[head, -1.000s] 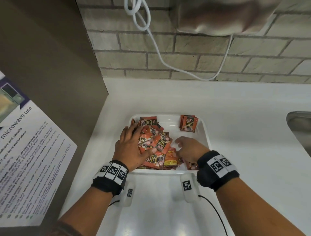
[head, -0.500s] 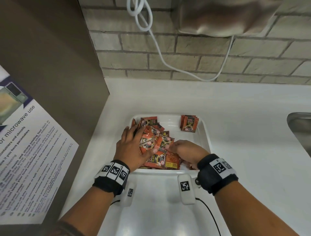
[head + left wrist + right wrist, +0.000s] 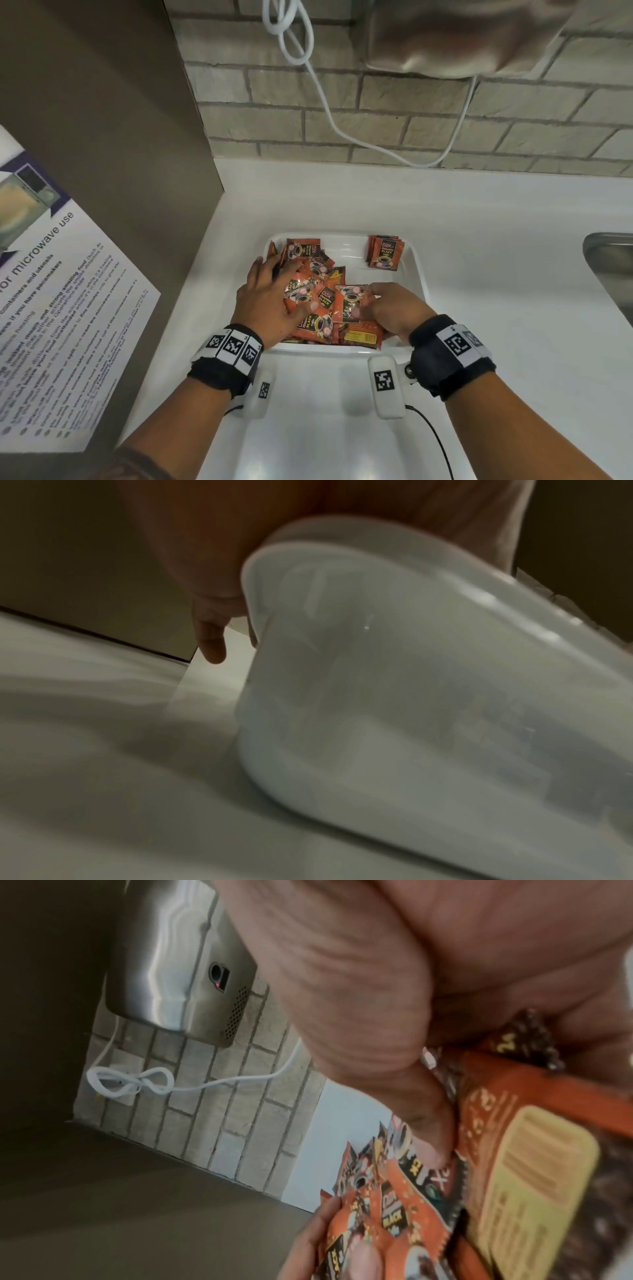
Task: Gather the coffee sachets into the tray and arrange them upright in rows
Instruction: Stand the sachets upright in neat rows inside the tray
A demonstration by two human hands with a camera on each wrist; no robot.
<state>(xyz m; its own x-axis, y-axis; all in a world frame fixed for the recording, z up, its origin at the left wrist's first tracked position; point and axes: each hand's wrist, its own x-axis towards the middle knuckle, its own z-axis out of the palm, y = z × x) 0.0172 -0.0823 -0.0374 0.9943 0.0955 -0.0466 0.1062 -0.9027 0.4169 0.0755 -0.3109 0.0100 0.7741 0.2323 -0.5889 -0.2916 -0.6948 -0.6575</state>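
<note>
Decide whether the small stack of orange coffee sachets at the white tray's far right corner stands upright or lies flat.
Upright: the small stack of orange sachets leans against the white plastic tray's far wall, labels facing forward.

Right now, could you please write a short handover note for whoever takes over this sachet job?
Left hand: fingers spread flat on the loose sachet pile in the white tray, holding none.
Right hand: pinching one sachet at the pile's right edge.
Done: all visible sachets are in the tray; a small upright stack stands in the far right corner.
Left: stand the jumbled pile upright in rows.
</note>
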